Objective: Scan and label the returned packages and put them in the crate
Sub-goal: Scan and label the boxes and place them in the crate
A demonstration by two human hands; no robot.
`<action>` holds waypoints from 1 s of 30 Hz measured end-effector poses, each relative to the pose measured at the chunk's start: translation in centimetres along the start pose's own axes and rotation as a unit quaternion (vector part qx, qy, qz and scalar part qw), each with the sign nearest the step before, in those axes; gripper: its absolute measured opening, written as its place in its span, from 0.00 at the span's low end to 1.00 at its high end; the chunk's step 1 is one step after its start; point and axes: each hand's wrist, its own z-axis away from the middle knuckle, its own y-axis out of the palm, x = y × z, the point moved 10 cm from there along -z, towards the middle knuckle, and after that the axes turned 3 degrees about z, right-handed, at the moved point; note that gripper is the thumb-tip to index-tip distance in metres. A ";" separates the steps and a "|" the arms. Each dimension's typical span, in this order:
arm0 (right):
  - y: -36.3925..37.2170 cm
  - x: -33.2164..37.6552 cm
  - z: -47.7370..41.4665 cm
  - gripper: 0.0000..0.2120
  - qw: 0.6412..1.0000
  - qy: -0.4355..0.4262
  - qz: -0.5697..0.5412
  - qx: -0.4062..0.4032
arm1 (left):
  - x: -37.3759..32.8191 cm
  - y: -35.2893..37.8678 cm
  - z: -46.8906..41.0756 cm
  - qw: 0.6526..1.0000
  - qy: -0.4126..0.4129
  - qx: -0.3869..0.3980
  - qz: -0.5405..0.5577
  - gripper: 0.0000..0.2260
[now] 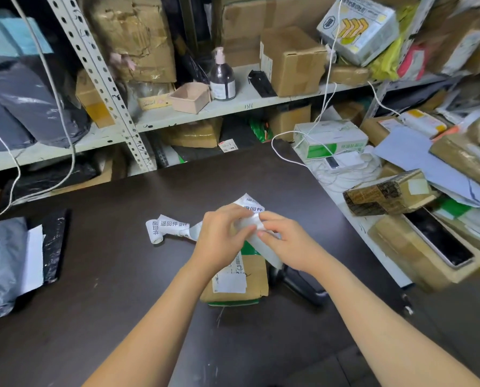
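Observation:
A strip of white return labels (168, 228) with black printed characters curls across the dark table (107, 275). My left hand (222, 233) and my right hand (283, 241) meet over it, both pinching the strip's near end, where a label and its glossy backing (264, 247) are held between the fingertips. Right below my hands lies a small brown cardboard package (254, 277) with a white shipping label and green tape. A black handheld scanner (297, 283) lies on the table to the right of the package, partly under my right forearm.
Grey poly mailers (7, 269) lie at the table's left edge. Stacked parcels, a phone (439, 241) and white cables crowd the right side. Metal shelving (205, 110) behind holds boxes, a pump bottle (222, 76) and dark bags.

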 end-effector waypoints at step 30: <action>-8.8 -7.6 3.5 0.20 0.925 0.293 0.123 -0.211 | -1.0 -5.8 3.3 0.948 -0.111 -0.292 0.057 0.07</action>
